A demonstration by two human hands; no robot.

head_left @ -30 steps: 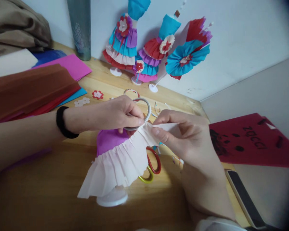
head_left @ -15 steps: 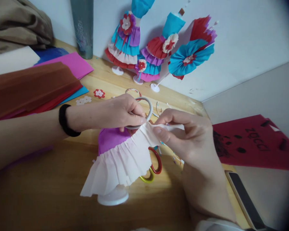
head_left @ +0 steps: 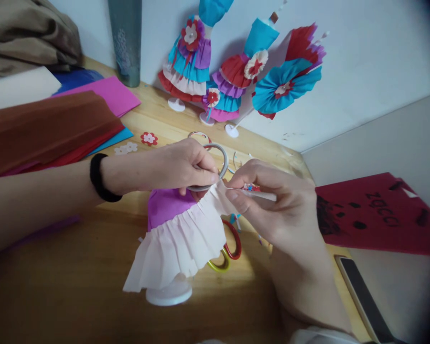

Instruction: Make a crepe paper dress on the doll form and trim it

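A strip of white crepe paper (head_left: 179, 239), gathered into pleats along its upper edge, fans out before me. My left hand (head_left: 189, 167) pinches its gathered top and also has a roll of tape (head_left: 225, 160) at its fingers. My right hand (head_left: 268, 200) grips the strip's right end between thumb and fingers, with a narrow tail sticking out over the palm. Behind the pleats shows purple paper (head_left: 168, 205), above a round white stand base (head_left: 169, 294). The handles of scissors (head_left: 232, 241), red and yellow-green, rest just right of the white paper.
Small paper dresses on stands (head_left: 189, 62) line the wall at the back. Folded coloured paper (head_left: 50, 124) lies at left near a tall bottle (head_left: 125, 43). Paper flowers (head_left: 149, 138) lie midway. At right are a red bag (head_left: 376, 210) and a phone (head_left: 365, 296).
The right hand's fingers have shifted slightly on the strip, and its tail now looks narrower and more folded. The left hand keeps its pinch. The whole view has moved a little.
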